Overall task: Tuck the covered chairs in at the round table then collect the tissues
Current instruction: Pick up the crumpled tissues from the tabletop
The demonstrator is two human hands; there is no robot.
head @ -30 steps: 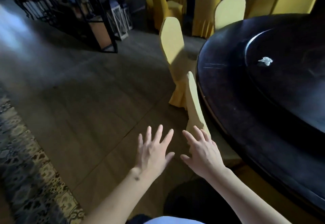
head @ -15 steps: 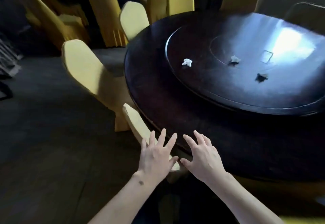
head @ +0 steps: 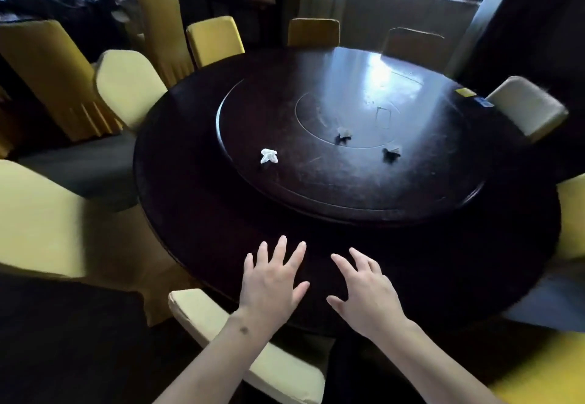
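Note:
A dark round table point(head: 196, 220) with a raised turntable point(head: 253, 178) fills the view. Three crumpled tissues lie on the turntable: a white one point(head: 268, 155) at the left, one point(head: 344, 132) near the middle and one point(head: 392, 150) to its right, both in shadow. Yellow-covered chairs ring the table. The nearest chair back point(head: 202, 311) is under my left forearm, tucked against the table's edge. My left hand point(head: 272, 283) and my right hand point(head: 364, 292) hover over the near rim with fingers spread, holding nothing.
A chair point(head: 38, 213) stands at the near left, another point(head: 126, 83) at the far left, more at the far side point(head: 215, 39) and right point(head: 525, 105). Small cards point(head: 465, 92) lie near the far right rim. A window is behind.
My view has swung right and up from the floor to the whole table. Both hands have left the chair back and now hover over the table's rim, fingers still spread.

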